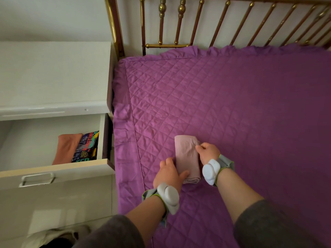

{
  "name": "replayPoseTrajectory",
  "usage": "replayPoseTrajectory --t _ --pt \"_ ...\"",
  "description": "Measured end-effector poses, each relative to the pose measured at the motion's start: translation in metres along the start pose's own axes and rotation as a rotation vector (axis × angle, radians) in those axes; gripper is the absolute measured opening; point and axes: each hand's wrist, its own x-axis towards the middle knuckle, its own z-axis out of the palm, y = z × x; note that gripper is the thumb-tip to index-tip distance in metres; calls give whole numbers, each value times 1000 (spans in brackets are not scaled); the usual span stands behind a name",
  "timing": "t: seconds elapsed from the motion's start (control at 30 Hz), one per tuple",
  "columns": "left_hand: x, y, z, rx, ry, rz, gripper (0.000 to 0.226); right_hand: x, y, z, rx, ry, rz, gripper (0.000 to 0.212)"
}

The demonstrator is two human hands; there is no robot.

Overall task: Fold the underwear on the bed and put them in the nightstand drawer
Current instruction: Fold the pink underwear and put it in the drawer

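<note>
Left hand (170, 173), seen from my head camera, grips the near left edge of the folded pink underwear (187, 158), thumb laid on top; right hand (208, 152) pinches its far right edge. That narrow fold lies on the purple bed (232, 104), near the side by the nightstand (53, 74). I judge folding nearly finished, stowing this piece left. Its open drawer (53, 169) already holds a folded orange piece (67, 148) and a dark patterned piece (86, 146), side by side

White wall (53, 18), white nightstand (53, 72), brass headboard (166, 45), purple quilt (250, 104)
</note>
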Motion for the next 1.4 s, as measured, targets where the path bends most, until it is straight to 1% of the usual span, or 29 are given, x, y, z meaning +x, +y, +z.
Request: replayPoseTrajectory --t 0.1,0.13,0.2,0.23,0.27,0.3,0.33,0.4,0.43,0.47,0.53,0.6,0.7,0.77,0.83,0.9,0.93,1.0,1.1,1.27,1.4 --pt "1 6 1 80 -15 -46 56 1 2 3 68 26 -19 23" --pt "1 7 2 97 -11 -53 54 1 2 5 132 45 -24 26" --pt "2 9 4 112 -8 -66 52 0 1 6 282 60 -9 42" --pt "2 9 5 112 -13 -74 52 0 2 6 305 37 -3 47" --pt "3 8 5 107 -21 -82 52 1 3 6 285 -8 -4 46" --pt "5 8 6 99 -40 -90 52 2 5 5 288 -61 -5 41" --pt "6 7 5 85 -59 -99 52 3 5 4 340 -112 12 34" --pt "9 5 0 55 -103 -100 52 -1 3 1 526 -185 68 18" --pt "9 4 -2 47 -118 -88 50 -2 2 1 600 -206 86 12" --pt "9 3 -5 33 -127 -69 47 -2 2 1 640 -222 93 10" --pt "8 0 -8 -52 -136 -25 40 -7 1 0 703 -259 115 11" --pt "6 -4 -11 -193 -133 1 39 -11 -3 0 759 -272 110 13" --pt "3 -6 -19 -472 -174 -27 53 -17 -16 -1 850 -253 47 9" --pt "1 -7 -27 -617 -216 -56 64 -21 -27 -3 886 -241 11 13" --pt "1 -5 -32 -710 -247 -56 65 -22 -37 -5 882 -220 -30 16" --pt "-1 -6 -42 -836 -290 -43 54 -24 -47 -5 878 -210 -70 9" --pt "-3 -7 -48 -888 -319 -33 47 -25 -53 -5 863 -197 -83 10" --pt "-5 -10 -62 -894 -350 15 37 -27 -62 -4 801 -155 -111 19" --pt "-9 -21 -91 -816 -319 74 34 -32 -82 5 748 -160 -153 35" --pt "-9 -63 -142 -803 -249 87 34 -41 -136 50 624 -204 -251 37" --pt "-5 -119 -179 -856 -161 16 36 -47 -185 110 495 -235 -346 36"
